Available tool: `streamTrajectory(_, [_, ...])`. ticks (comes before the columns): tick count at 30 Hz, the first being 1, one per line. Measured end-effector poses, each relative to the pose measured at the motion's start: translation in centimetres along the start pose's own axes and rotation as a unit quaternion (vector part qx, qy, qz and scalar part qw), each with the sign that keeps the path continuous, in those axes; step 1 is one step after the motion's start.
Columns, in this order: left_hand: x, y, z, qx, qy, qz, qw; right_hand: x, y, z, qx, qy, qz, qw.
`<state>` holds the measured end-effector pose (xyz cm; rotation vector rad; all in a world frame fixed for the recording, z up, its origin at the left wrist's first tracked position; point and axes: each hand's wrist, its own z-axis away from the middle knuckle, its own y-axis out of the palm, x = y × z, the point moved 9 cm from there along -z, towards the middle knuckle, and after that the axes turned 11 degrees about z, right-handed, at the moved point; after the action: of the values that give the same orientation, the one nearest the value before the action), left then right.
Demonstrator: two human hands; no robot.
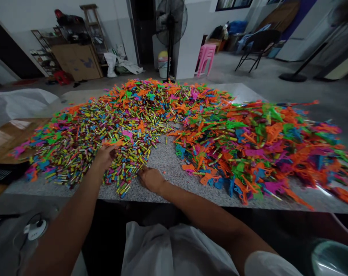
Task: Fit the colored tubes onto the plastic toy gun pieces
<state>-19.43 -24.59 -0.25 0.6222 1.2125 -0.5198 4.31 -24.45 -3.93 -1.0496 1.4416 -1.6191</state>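
My left hand (105, 155) is closed on an orange plastic toy gun (115, 143), over a heap of small coloured tubes (129, 153). The tubes are mostly yellow, with some pink and blue ones. At the heap's front right edge, my right hand (152, 179) rests low over the grey speckled tabletop (162, 159), its fingers bent together by the tubes. Whatever those fingers pinch is hidden. To the right lies a pile of toy guns (248, 153) in orange, green, blue and pink, some with tubes among them.
More toy guns (150, 90) ring the back of the tube heap. A black object (8, 172) lies at the table's left end. Beyond the table stand a fan (170, 23), pink stools (206, 57) and a dark chair (258, 44). A green basin (335, 257) is at lower right.
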Motion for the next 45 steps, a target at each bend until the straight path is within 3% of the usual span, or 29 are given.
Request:
streamTrajectory(3, [0.9,0.9,2.1,0.027,-0.037,0.117,0.992,-0.9,0.2,-0.4,0.017,0.036,-0.049,0.998])
streamTrajectory(6, [1.8,2.2,4.1,0.032,-0.063,0.175,0.982,-3.4,-1.1,-0.3,-0.047,0.113,-0.23,0.965])
streamTrajectory(8, [2.4,3.5,5.5,0.046,-0.086,0.195,0.976,-5.1,-2.0,0.1,-0.103,0.153,-0.421,0.888])
streamTrajectory(10, [2.8,5.0,6.7,0.066,-0.097,0.209,0.971,-5.9,-2.7,0.2,-0.14,0.152,-0.598,0.774])
streamTrajectory(12, [2.9,6.5,7.8,0.085,-0.093,0.215,0.968,-6.3,-3.4,0.3,-0.173,0.144,-0.704,0.674])
streamTrajectory(13, [2.9,7.1,8.2,0.093,-0.087,0.214,0.968,-6.5,-3.7,0.3,-0.187,0.144,-0.73,0.641])
streamTrajectory(15, [2.9,8.2,9.0,0.108,-0.074,0.201,0.971,-6.7,-4.0,0.4,-0.207,0.149,-0.754,0.605])
streamTrajectory(20, [2.9,10.2,10.3,0.146,-0.055,0.172,0.973,-7.0,-4.2,0.6,-0.223,0.145,-0.775,0.574])
streamTrajectory(30, [3.8,10.7,10.8,0.118,-0.129,0.281,0.944,-7.3,-5.5,1.4,-0.247,0.108,-0.789,0.552])
streamTrajectory(45, [2.2,10.7,11.4,0.143,0.012,0.2,0.969,-7.0,-5.2,2.1,-0.19,0.211,-0.839,0.464])
